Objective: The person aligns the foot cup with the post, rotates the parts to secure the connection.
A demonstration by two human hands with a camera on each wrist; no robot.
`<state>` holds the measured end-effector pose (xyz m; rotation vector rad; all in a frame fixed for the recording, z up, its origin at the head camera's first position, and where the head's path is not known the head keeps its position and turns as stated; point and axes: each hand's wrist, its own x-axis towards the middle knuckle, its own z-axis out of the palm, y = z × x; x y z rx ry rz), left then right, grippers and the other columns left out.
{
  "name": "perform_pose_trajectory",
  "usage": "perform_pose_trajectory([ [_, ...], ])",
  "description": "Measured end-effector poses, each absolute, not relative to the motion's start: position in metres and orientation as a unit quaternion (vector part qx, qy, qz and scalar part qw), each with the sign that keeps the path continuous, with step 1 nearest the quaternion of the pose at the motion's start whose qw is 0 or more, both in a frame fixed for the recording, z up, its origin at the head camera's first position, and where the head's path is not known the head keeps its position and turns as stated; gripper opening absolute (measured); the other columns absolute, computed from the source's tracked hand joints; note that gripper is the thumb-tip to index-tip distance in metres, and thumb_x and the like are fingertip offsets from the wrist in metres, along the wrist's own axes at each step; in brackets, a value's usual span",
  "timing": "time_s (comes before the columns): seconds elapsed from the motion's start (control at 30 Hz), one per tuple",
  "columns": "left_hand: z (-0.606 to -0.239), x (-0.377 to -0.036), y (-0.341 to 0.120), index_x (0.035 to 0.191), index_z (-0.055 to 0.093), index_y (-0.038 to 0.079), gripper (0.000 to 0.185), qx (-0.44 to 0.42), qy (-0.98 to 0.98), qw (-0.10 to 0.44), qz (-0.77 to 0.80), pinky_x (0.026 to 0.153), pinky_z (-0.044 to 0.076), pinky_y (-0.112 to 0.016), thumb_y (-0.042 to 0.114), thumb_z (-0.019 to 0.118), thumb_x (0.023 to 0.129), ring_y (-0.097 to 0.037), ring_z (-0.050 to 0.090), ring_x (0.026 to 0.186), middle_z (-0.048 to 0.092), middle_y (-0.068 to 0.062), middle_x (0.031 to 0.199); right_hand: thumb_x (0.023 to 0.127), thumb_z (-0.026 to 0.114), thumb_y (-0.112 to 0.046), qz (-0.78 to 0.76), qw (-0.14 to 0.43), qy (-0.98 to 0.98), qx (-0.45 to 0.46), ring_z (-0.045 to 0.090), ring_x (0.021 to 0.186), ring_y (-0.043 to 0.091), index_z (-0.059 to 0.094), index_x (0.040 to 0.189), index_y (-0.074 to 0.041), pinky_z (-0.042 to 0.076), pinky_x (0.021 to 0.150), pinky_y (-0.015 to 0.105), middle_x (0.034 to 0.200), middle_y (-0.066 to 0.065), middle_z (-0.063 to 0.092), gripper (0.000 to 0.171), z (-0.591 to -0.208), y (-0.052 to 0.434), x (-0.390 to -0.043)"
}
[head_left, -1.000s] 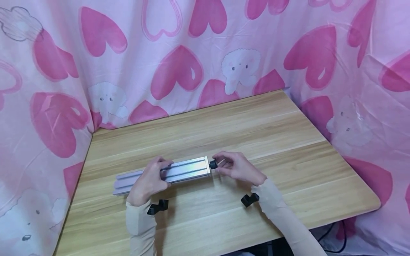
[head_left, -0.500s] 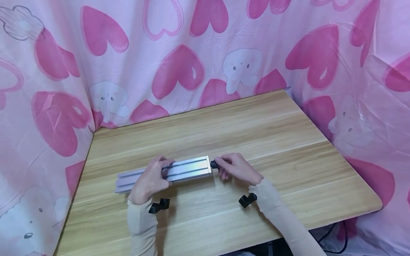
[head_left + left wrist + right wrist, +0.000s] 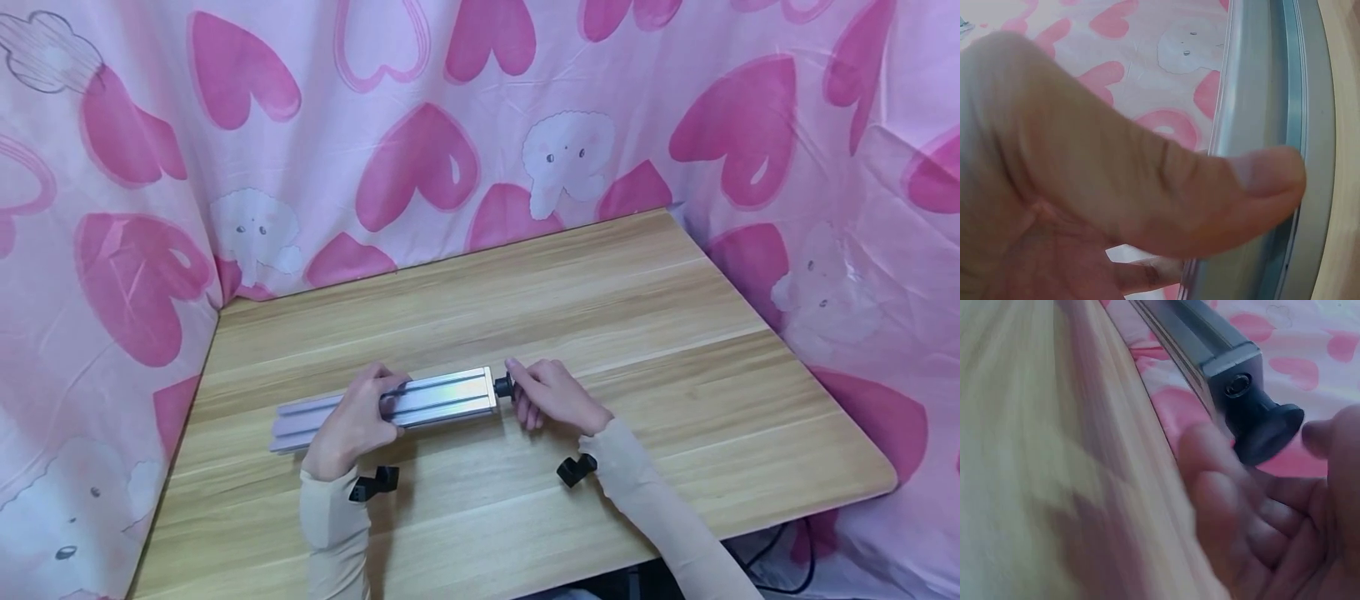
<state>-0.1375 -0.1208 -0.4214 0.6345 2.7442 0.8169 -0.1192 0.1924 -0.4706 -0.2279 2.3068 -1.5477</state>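
A silver aluminium profile point(image 3: 442, 396) with long grooves is held over the wooden table point(image 3: 637, 317). My left hand point(image 3: 352, 427) grips it near its middle; in the left wrist view the thumb point(image 3: 1254, 181) presses across a groove. At the profile's right end a black levelling foot point(image 3: 1272, 434) sticks out, with a round disc on a short stem. Beside it in the end face is a dark round hole point(image 3: 1238, 385). My right hand point(image 3: 551, 396) has its thumb and curled fingers at the disc's rim; the exact contact is partly hidden.
Pink curtains point(image 3: 420, 167) with hearts hang along the back and both sides of the table. Black cables point(image 3: 795, 558) lie below the table's front right edge. A black camera mount point(image 3: 375, 483) sits on the left wrist, another mount point(image 3: 576, 471) on the right.
My right hand has gone from spread fingers around the levelling foot to a curled hold, its thumb rolling up along the disc. The left hand and the profile stay almost still.
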Motion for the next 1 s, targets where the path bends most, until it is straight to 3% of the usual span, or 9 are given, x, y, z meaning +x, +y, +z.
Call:
perform_pose_trajectory([
  [0.07,-0.421,-0.137,-0.120,0.132,0.064,-0.003,0.070,0.215,0.930,0.104,0.278,0.085,0.050,-0.042,-0.007,0.081,0.064,-0.026,0.054,0.099,0.059,-0.014,0.118,0.105,0.036,-0.057,-0.530,0.180,0.824,-0.085,0.069,0.058,0.025,0.070,0.091,0.002,0.058,0.057,0.039,0.073,0.013,0.073,0.069,-0.467,0.196,-0.118],
  [0.13,-0.421,-0.137,-0.120,0.132,0.064,-0.002,0.069,0.218,0.929,0.106,0.279,0.085,0.050,-0.042,-0.007,0.082,0.065,-0.026,0.054,0.099,0.059,-0.014,0.119,0.103,0.048,-0.053,-0.519,0.170,0.831,-0.100,0.071,0.070,0.023,0.069,0.109,-0.002,0.059,0.064,0.036,0.087,0.010,0.075,0.056,-0.465,0.200,-0.116],
  [0.2,-0.420,-0.137,-0.120,0.131,0.065,-0.002,0.068,0.219,0.929,0.105,0.279,0.084,0.050,-0.042,-0.006,0.082,0.065,-0.026,0.054,0.098,0.059,-0.014,0.118,0.098,0.064,-0.041,-0.511,0.147,0.836,-0.134,0.072,0.083,0.022,0.063,0.126,-0.005,0.059,0.073,0.032,0.104,0.008,0.073,0.045,-0.463,0.204,-0.115],
  [0.27,-0.420,-0.137,-0.120,0.131,0.065,-0.002,0.068,0.217,0.930,0.106,0.278,0.084,0.050,-0.042,-0.006,0.082,0.065,-0.025,0.054,0.098,0.059,-0.014,0.118,0.090,0.076,-0.024,-0.518,0.127,0.829,-0.169,0.072,0.094,0.022,0.057,0.137,-0.007,0.059,0.080,0.030,0.117,0.009,0.069,0.053,-0.463,0.205,-0.115],
  [0.37,-0.421,-0.136,-0.121,0.132,0.064,-0.002,0.069,0.213,0.931,0.108,0.275,0.084,0.050,-0.041,-0.005,0.082,0.065,-0.025,0.054,0.098,0.059,-0.013,0.117,0.082,0.081,-0.004,-0.523,0.106,0.821,-0.202,0.072,0.098,0.020,0.058,0.136,-0.007,0.058,0.084,0.027,0.122,0.010,0.068,0.059,-0.466,0.205,-0.116],
  [0.47,-0.421,-0.136,-0.120,0.132,0.064,-0.002,0.070,0.210,0.932,0.110,0.275,0.084,0.049,-0.041,-0.006,0.081,0.065,-0.025,0.054,0.098,0.058,-0.013,0.117,0.082,0.078,0.002,-0.519,0.091,0.825,-0.205,0.073,0.093,0.016,0.061,0.131,-0.005,0.058,0.082,0.025,0.115,0.009,0.072,0.053,-0.467,0.204,-0.116],
  [0.7,-0.421,-0.137,-0.120,0.134,0.063,-0.003,0.072,0.212,0.932,0.108,0.272,0.083,0.049,-0.040,-0.007,0.081,0.065,-0.025,0.053,0.097,0.058,-0.013,0.117,0.090,0.075,-0.017,-0.500,0.090,0.840,-0.190,0.071,0.088,0.014,0.064,0.130,0.001,0.057,0.079,0.025,0.101,0.007,0.075,0.044,-0.467,0.204,-0.117],
  [1.0,-0.422,-0.138,-0.120,0.134,0.062,-0.003,0.072,0.212,0.933,0.105,0.270,0.083,0.049,-0.040,-0.006,0.081,0.065,-0.025,0.053,0.097,0.058,-0.014,0.117,0.099,0.063,-0.028,-0.549,0.150,0.809,-0.147,0.074,0.077,0.031,0.064,0.127,0.004,0.060,0.073,0.035,0.092,0.017,0.075,0.042,-0.469,0.200,-0.120],
])
